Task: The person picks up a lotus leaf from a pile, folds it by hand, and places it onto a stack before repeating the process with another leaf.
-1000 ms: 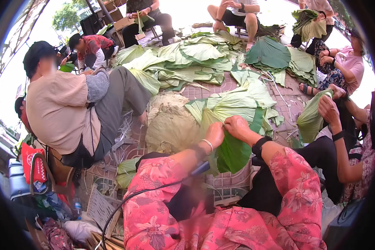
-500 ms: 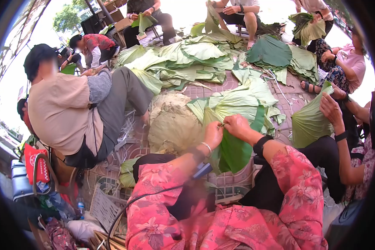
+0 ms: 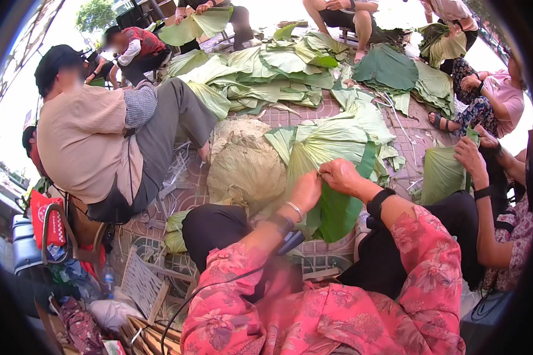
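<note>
Both my hands meet at the gathered top of a large green lotus leaf (image 3: 339,210) that hangs down in front of my knees. My left hand (image 3: 305,192) has its fingers closed on the leaf's edge, with a bracelet at the wrist. Close beside it, my right hand (image 3: 341,175) pinches the same leaf, and a black band circles that wrist. Just beyond lies a pile of pale green leaves (image 3: 331,142) on the paving. To its left sits a dry, tan leaf bundle (image 3: 246,171). The exact spot under my fingertips is hidden.
A person in a beige top (image 3: 95,142) sits close on the left. At right, a co-worker's hands hold another leaf (image 3: 441,174). A big leaf heap (image 3: 272,74) covers the ground ahead. A woven stool (image 3: 142,284) and a red bag (image 3: 46,219) stand at lower left.
My hands stay pinched on the leaf with little shift. The view has tilted slightly. At the back left, a person has spread a leaf wider, and the leaf at right hangs differently.
</note>
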